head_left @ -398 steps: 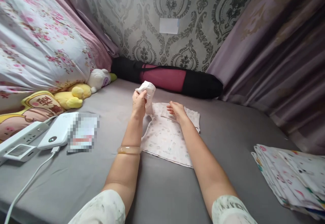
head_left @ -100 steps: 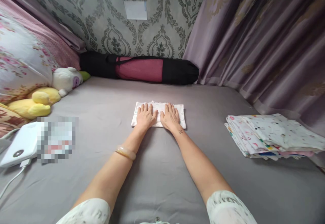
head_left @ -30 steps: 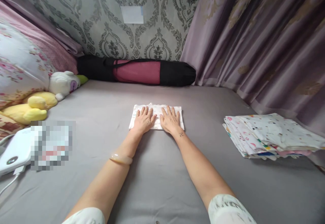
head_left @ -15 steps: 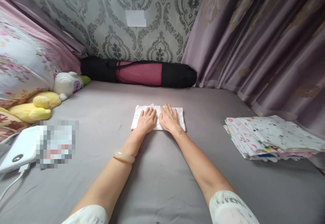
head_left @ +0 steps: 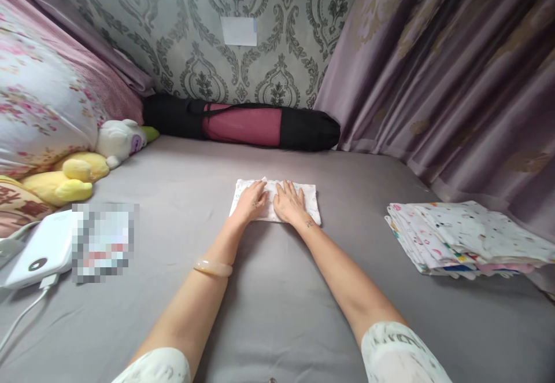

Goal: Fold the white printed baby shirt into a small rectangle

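Observation:
A small white printed garment (head_left: 311,200), folded into a flat rectangle, lies on the grey bed sheet (head_left: 269,290) in the middle. My left hand (head_left: 252,202) rests flat on its left half with fingers spread. Beside it, my right hand (head_left: 288,203) presses flat on the middle, the two hands nearly touching. Neither hand grips anything. A pale bangle (head_left: 213,267) sits on my left wrist.
A stack of folded printed cloths (head_left: 463,238) lies at the right by the purple curtain (head_left: 455,82). A black and pink roll bag (head_left: 243,124) lies along the wall. Plush toys (head_left: 82,166), a floral pillow (head_left: 39,99) and a white power bank (head_left: 37,250) with a cable are at left.
Over the last second my hands have slid closer together on the folded garment. Much earlier the garment lay unfolded, with my left hand lifting one part of it.

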Tool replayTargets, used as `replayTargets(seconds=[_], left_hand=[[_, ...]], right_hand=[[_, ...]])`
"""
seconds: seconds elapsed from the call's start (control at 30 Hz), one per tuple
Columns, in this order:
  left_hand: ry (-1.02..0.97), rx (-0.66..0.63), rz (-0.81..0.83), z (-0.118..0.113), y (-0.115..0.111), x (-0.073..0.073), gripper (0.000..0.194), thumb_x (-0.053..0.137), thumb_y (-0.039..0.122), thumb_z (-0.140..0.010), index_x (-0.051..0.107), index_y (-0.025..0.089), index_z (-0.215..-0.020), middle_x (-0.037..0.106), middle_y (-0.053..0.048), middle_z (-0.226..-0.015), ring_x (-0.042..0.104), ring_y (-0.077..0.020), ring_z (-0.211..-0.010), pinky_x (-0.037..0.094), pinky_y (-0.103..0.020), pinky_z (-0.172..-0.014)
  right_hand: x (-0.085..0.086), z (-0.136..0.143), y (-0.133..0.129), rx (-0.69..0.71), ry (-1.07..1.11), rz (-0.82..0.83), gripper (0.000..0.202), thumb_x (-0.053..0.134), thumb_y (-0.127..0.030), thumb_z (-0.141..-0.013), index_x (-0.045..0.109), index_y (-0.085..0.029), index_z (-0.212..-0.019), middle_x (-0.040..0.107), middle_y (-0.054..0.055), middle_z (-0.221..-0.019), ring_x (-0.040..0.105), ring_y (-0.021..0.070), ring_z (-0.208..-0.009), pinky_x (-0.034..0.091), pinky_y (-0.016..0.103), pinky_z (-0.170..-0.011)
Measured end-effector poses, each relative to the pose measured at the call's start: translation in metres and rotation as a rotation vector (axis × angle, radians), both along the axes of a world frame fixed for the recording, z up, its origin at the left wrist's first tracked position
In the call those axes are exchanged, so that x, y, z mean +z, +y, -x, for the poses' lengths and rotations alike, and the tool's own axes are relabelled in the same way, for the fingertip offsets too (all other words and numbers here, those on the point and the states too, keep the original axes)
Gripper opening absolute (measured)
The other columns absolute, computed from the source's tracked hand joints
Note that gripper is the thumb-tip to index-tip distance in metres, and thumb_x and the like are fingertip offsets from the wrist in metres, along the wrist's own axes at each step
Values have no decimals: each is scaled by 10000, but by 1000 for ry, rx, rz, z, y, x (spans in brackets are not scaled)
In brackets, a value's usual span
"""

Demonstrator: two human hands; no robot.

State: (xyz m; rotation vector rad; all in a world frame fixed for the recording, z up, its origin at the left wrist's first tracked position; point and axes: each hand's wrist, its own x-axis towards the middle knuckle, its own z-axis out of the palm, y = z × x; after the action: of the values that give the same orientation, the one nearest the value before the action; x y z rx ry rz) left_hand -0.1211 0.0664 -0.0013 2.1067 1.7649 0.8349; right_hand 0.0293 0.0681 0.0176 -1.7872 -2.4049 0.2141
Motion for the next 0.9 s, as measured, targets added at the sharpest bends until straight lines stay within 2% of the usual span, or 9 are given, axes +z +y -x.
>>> replayTargets(seconds=[0.13,0.23,0.3,0.43,0.6,0.73,0.9], left_hand=[[-307,211,-96,23,9,3,427,417,215,-915,626,169,-1284,668,-114,-1313,608,-231,-1232,449,-386,-1090],[-454,302,-102,37,13,0,442,397,189,-884,645,131,-1245,694,-135,-1253,638,-232,-1188,468,-386,-1071],[-519,314,-94,43,14,-4,453,395,180,-864,644,109,-1236,698,-152,-1233,647,-233,-1176,475,-388,-1064],[-584,318,-100,46,17,-10,448,422,175,-824,655,141,-1205,714,-130,-1194,656,-235,-1156,479,-418,-1063],[-659,323,-99,46,20,-11,425,441,195,-798,661,147,-1158,724,-118,-1138,668,-227,-1118,483,-410,-1053],[-801,353,-122,50,20,-10,394,458,232,-784,659,152,-1114,726,-114,-1090,678,-226,-1078,505,-402,-1015],[-980,449,-73,60,15,-6,394,469,232,-761,627,161,-1115,710,-122,-1128,673,-221,-1102,537,-382,-955]], right_hand=[[5,17,-2,39,44,-19,536,282,-303,-1058,319,-149,-1570,208,115,-1631,125,259,-1503,112,501,-1211],[-1,27,-5,67,36,1,536,273,-348,-1074,320,-153,-1571,205,113,-1632,127,261,-1503,101,496,-1212],[-7,29,-6,68,20,-2,536,281,-359,-1075,332,-153,-1567,211,113,-1630,137,265,-1500,87,502,-1212],[-13,28,-6,66,5,-9,536,279,-363,-1074,337,-160,-1566,216,109,-1629,148,268,-1497,84,507,-1210],[-3,31,-3,57,2,56,540,281,-361,-1072,328,-152,-1568,202,118,-1632,136,273,-1499,94,515,-1208],[8,45,-3,64,58,54,532,259,-358,-1078,320,-159,-1568,181,113,-1638,102,260,-1507,96,526,-1210],[3,64,-7,92,65,59,548,223,-402,-1085,310,-174,-1575,175,105,-1640,87,261,-1509,80,541,-1207]])
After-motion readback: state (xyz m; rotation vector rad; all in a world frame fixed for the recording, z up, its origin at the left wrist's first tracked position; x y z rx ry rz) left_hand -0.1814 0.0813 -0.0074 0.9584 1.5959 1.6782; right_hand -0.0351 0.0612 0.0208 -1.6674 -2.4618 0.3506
